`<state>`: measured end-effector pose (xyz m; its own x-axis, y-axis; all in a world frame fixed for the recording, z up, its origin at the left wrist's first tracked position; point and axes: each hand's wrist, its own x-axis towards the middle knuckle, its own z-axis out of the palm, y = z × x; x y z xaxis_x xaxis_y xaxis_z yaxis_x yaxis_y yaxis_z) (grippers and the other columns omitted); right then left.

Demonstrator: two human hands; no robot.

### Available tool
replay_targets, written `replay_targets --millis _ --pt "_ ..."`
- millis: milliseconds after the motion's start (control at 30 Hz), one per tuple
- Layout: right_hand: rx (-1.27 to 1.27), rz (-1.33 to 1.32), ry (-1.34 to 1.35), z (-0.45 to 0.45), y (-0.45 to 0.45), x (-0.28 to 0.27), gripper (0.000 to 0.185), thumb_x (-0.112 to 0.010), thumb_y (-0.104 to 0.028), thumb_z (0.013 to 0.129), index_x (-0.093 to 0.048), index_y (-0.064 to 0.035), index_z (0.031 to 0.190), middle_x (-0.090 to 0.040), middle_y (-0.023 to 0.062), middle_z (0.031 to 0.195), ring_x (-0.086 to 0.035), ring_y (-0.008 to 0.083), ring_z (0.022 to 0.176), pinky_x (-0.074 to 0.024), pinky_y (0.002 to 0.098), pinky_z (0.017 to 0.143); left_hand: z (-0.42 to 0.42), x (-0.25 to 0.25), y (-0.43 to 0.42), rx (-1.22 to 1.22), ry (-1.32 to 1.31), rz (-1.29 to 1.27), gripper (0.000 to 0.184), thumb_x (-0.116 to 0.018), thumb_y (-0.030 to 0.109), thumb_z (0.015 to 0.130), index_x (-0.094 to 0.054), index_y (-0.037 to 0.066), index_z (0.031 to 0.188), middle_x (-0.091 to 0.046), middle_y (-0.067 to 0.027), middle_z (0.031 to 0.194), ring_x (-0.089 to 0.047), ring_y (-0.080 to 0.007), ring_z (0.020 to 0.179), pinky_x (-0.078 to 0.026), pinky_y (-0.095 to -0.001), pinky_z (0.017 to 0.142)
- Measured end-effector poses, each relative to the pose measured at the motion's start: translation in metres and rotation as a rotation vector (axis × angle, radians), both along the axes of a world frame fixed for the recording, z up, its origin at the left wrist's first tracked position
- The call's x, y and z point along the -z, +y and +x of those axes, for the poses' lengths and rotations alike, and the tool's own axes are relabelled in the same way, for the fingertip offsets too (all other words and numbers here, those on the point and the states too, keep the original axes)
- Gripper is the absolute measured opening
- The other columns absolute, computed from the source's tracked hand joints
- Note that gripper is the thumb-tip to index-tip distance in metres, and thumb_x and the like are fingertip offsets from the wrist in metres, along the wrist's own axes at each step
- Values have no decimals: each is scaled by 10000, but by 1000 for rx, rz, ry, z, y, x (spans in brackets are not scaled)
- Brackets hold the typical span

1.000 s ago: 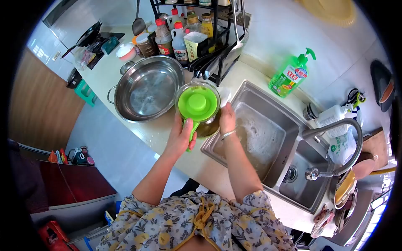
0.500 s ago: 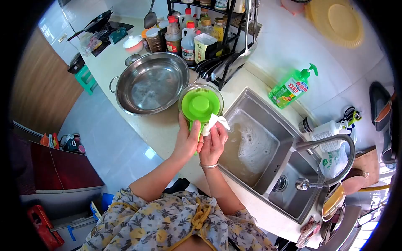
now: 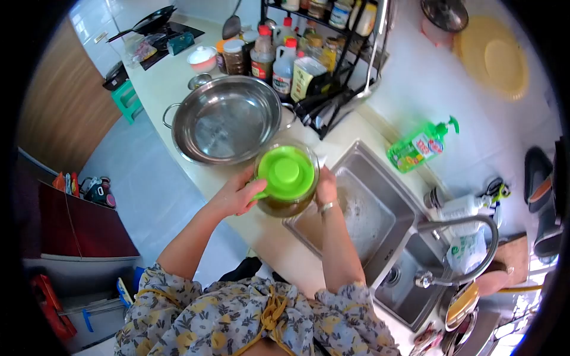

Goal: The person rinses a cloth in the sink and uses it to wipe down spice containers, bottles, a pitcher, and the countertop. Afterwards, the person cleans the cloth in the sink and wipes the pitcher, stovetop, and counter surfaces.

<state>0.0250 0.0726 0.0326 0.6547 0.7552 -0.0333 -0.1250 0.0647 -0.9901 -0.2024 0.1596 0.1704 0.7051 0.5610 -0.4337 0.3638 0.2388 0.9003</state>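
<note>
The left grip [image 3: 236,194] is curled round the green handle [image 3: 259,188] of a clear jug [image 3: 284,207] in the middle of the frame. The right grip [image 3: 325,185] is at the jug's right side, by a small white thing [image 3: 322,160], but I cannot tell how far its fingers bend. A green lid [image 3: 287,172] sits on the jug. A big shiny pan [image 3: 222,121] is on the counter [image 3: 267,237], at the upper left. A sink [image 3: 399,231] with cloudy water is right of the middle, and a green soap bottle [image 3: 418,148] is at the upper right

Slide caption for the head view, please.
Left hand holds a green-lidded glass jug, right hand at its side, near a two-handled steel pan and sink.
</note>
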Motion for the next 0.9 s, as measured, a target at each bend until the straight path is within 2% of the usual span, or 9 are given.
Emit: replay_targets --millis 100,133,233,433,533,633,667,833,900 --pt "-145 54 -159 -6 -6 -21 318 -452 -155 959 -588 32 1177 -651 89 1069 -584 147 946 -469 270 836 -9 23 21 125 -15 185 461 -553 311 884 -461 114 1291 -553 -2 827 -439 -77 529 -391 -233 461" --pt "-235 -82 -263 -3 -9 -42 299 -449 -35 907 -586 40 1162 -626 77 1143 -553 163 1051 -411 274 923 -10 24 27 159 9 155 499 -571 324 874 -464 134 1322 -538 6 763 -442 -78 508 -371 -229 438" --pt "-437 36 35 9 12 -44 280 -477 -50 900 -602 36 1136 -649 81 1087 -580 160 993 -431 270 880 -7 4 25 199 61 85 521 -592 322 864 -473 153 1342 -514 17 682 -426 -72 476 -340 -226 410" --pt "-473 25 -346 28 38 23 243 -503 -153 921 -641 40 972 -661 58 918 -594 162 842 -476 273 781 -10 2 22 175 -45 12 611 -608 308 867 -379 169 1416 -501 18 687 -396 -65 470 -306 -223 396" --pt "-142 -8 157 1 10 0 223 -516 -145 889 -646 25 952 -650 55 906 -567 138 857 -458 253 777 -11 14 21 86 -1 34 630 -611 314 868 -361 168 1427 -490 21 680 -395 -69 469 -292 -218 388" --pt "170 -53 92 -5 -8 55 272 -468 -130 919 -600 35 1092 -641 103 1016 -589 168 872 -484 305 773 -7 21 13 33 -92 -29 621 -608 325 872 -366 161 1420 -487 18 677 -395 -75 466 -280 -217 382" --pt "222 -1 247 -16 -14 46 299 -433 -100 922 -572 37 1149 -627 88 1027 -573 168 931 -464 308 818 -4 18 6 28 -96 -28 621 -608 325 872 -366 161 1420 -487 18 677 -395 -75 466 -280 -217 382" --pt "399 166 114 -64 -28 -18 298 -436 -74 921 -556 48 1164 -593 69 1112 -531 155 1034 -409 285 910 21 15 -37 -157 -261 -13 522 -535 327 922 -362 135 1375 -499 -21 712 -414 -80 468 -277 -225 351" --pt "430 153 -234 -75 -30 -33 289 -474 -54 913 -548 50 1173 -600 76 1107 -528 169 1051 -405 289 915 36 22 -57 -216 -267 2 548 -520 367 943 -307 132 1390 -503 -35 747 -437 -93 489 -309 -233 356"
